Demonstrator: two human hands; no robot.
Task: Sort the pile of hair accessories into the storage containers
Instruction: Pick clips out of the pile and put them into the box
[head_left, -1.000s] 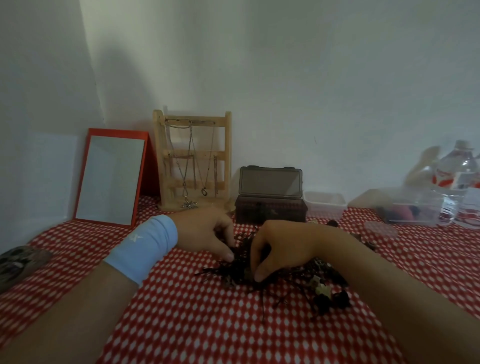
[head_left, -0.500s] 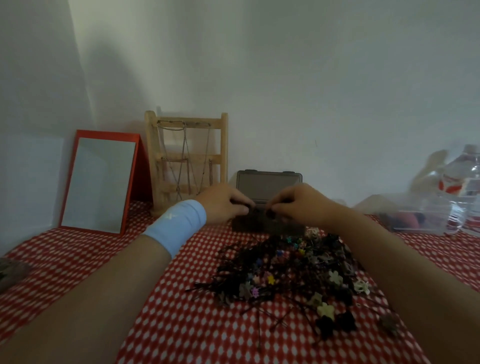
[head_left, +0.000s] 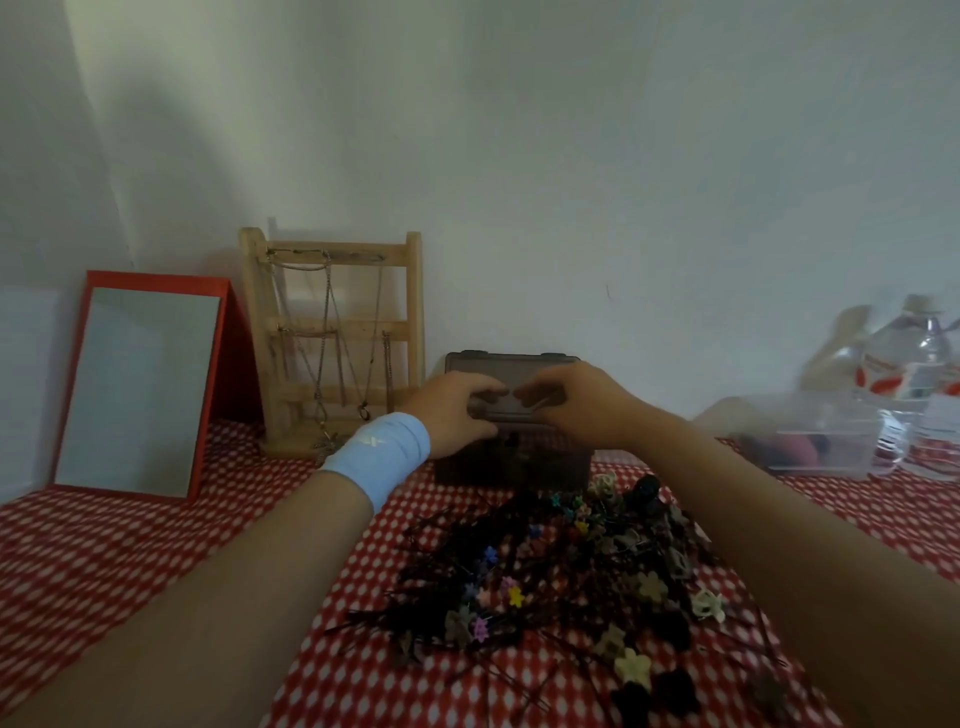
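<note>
Hair accessories (head_left: 545, 571) lie nearest me in a dark tangled pile of thin pins and small flower-shaped clips, spread on the red-and-white checked tablecloth (head_left: 156, 545) between my forearms. A second ago both my hands were down in that pile and covered its middle; now it lies bare. My left hand (head_left: 452, 410), with a pale blue wristband (head_left: 376, 457) below it, and my right hand (head_left: 582, 405) are past the pile, over the dark brown plastic storage box (head_left: 514, 467), much as they were half a second ago. The fingers of both hands are curled, with the tips almost meeting above the box's open top. I cannot tell whether they pinch anything. The box's lid (head_left: 511, 364) stands up behind my knuckles. Further left, a wooden rack hung with chains (head_left: 332, 338) and a red-framed mirror (head_left: 140, 384) lean at the wall. Far right sit a clear plastic container (head_left: 810, 436) and a clear water bottle (head_left: 914, 364).
</note>
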